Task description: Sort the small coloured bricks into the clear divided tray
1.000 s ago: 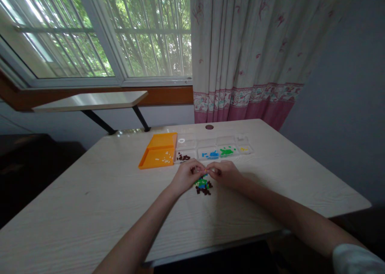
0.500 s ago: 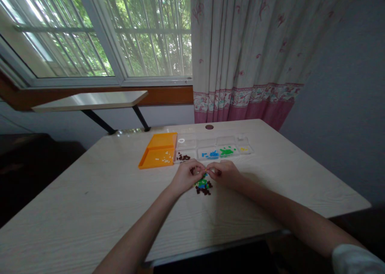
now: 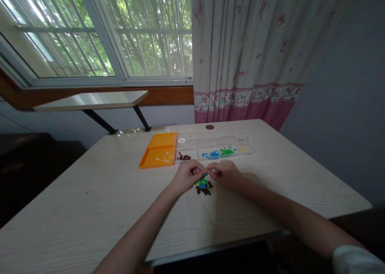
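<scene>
My left hand and my right hand meet fingertip to fingertip above the pale wooden table. Both are pinched on a tiny yellowish bead between them. Just below the fingertips lies a small pile of mixed beads, green and blue on top and dark brown at the near side. Beyond the hands stands a clear sorting box with brown, blue, green and yellow beads in separate compartments.
An orange tray with a few white beads adjoins the clear box on the left. A small white ring lies in a back compartment. Behind the table are a window, a narrow shelf and a curtain.
</scene>
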The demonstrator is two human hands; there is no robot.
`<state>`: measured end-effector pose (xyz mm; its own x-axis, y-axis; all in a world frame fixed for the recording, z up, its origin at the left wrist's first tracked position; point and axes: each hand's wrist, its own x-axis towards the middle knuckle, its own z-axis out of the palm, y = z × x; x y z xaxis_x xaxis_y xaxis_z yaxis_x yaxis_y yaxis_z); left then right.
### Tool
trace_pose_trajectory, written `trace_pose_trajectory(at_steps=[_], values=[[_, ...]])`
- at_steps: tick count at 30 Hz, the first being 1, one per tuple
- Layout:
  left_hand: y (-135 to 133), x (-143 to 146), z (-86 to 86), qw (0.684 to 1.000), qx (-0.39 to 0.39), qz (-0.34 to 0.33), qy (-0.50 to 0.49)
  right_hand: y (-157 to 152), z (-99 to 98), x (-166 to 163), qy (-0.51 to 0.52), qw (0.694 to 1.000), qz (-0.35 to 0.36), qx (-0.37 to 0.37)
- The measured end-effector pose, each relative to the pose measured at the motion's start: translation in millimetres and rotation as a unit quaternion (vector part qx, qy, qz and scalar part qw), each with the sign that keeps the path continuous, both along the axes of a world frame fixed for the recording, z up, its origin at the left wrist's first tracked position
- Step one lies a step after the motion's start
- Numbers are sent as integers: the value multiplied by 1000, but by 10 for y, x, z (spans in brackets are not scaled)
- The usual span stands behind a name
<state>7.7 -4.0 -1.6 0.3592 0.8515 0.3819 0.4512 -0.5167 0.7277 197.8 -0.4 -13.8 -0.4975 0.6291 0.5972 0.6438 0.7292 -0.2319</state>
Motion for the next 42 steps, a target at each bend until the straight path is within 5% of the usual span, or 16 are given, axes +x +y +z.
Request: trace_pose_trajectory(at_steps=[8,15,30,36,42], values=[[18,-15,13,1000,-13,24,-4,52,38,33,22,998,-8,66],[83,-187,6,990,23,-34,138,146,226,260,49,988,-45,142],[69,-199,-29,974,42,-55,214,169,238,343,36,985,-44,162],[68,-186,-40,974,43,-60,216,262,340,517,-27,988,-73,133],[73,-176,-48,975,39,-57,213,515,438,1085,-111,967,-230,-10]])
